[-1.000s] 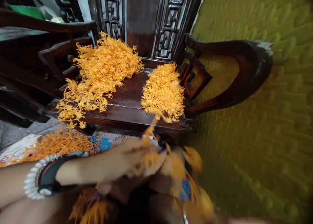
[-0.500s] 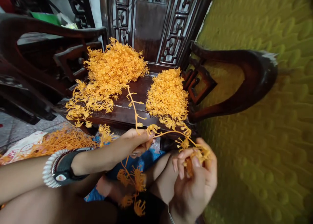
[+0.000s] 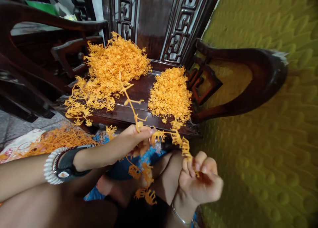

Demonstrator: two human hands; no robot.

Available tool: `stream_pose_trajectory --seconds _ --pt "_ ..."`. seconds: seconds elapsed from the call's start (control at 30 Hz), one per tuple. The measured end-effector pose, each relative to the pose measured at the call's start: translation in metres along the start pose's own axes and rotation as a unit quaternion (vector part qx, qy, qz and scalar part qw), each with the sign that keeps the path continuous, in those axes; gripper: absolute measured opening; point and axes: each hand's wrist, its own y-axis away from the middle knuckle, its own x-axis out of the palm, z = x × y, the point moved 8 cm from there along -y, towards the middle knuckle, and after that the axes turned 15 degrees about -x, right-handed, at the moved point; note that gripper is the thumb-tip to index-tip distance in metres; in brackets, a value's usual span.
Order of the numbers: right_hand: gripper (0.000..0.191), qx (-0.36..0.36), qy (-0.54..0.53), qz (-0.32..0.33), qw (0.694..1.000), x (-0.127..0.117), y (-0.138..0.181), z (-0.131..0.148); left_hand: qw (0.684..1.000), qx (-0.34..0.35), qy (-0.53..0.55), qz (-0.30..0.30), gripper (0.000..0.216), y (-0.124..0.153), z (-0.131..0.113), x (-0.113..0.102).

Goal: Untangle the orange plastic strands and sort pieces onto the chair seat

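Observation:
My left hand (image 3: pixel 139 140) is closed on an orange plastic branched stem (image 3: pixel 131 102) that sticks up over the chair seat, its short side twigs mostly bare. A claw-shaped orange piece (image 3: pixel 158 135) shows at my fingertips. Below the same hand hang more stems with claw-shaped pieces (image 3: pixel 146 175), slightly blurred. My right hand (image 3: pixel 201 180) is curled, its fingertips at the lower end of a row of claw-shaped pieces (image 3: pixel 185 148). This row runs up toward the seat's front edge. What lies inside the right fingers is mostly hidden.
On the dark wooden chair seat (image 3: pixel 142 90) lie a large heap of orange pieces on stems (image 3: pixel 119 62) and a smaller, denser heap (image 3: pixel 170 95). Bare orange stems (image 3: pixel 67 142) pile up at lower left. A chair arm (image 3: pixel 263 72) stands before the yellow-green padded surface (image 3: pixel 260 155).
The curved stem stretched between my hands no longer spans them. My right hand has turned and curled, and the row of pieces now runs straighter to it. The left hand's stem tilts further left.

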Motion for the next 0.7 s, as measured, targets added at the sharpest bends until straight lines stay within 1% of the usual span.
stream_pose_trajectory --seconds 0.07,0.17,0.23,0.27,0.3,0.37,0.5,0.6,0.7 --pt "0.033 0.026 -0.006 0.028 0.999 0.001 0.005 -0.004 1.0 0.002 0.002 0.005 0.03 -0.002 -0.002 0.0" --pt "0.054 0.064 -0.005 0.105 0.992 0.012 0.022 -0.014 1.0 0.024 -0.002 -0.017 0.026 -0.005 -0.006 -0.003" --pt "0.061 0.098 0.034 0.169 0.98 0.02 0.039 -0.026 0.997 0.056 -0.029 -0.047 0.025 -0.006 -0.009 -0.005" --pt "0.062 0.115 0.06 0.195 0.972 0.023 0.047 -0.032 0.994 0.079 -0.048 -0.059 0.026 -0.006 -0.011 -0.005" --pt "0.063 0.126 0.085 0.206 0.967 0.024 0.053 -0.038 0.99 0.102 -0.074 -0.065 0.026 -0.005 -0.012 -0.003" --pt "0.063 0.134 0.118 0.192 0.965 0.023 0.059 -0.045 0.977 0.15 -0.139 -0.066 0.028 -0.002 -0.016 0.004" --pt "0.055 0.127 0.131 0.118 0.976 0.017 0.053 -0.048 0.932 0.213 -0.284 -0.078 0.032 0.007 -0.024 0.019" --pt "0.047 0.148 0.119 0.091 0.978 0.016 0.052 -0.048 0.898 0.253 -0.35 -0.085 0.029 0.014 -0.032 0.028" --pt "0.037 0.159 0.125 0.076 0.976 0.011 0.055 -0.046 0.877 0.267 -0.395 -0.066 0.029 0.014 -0.034 0.037"
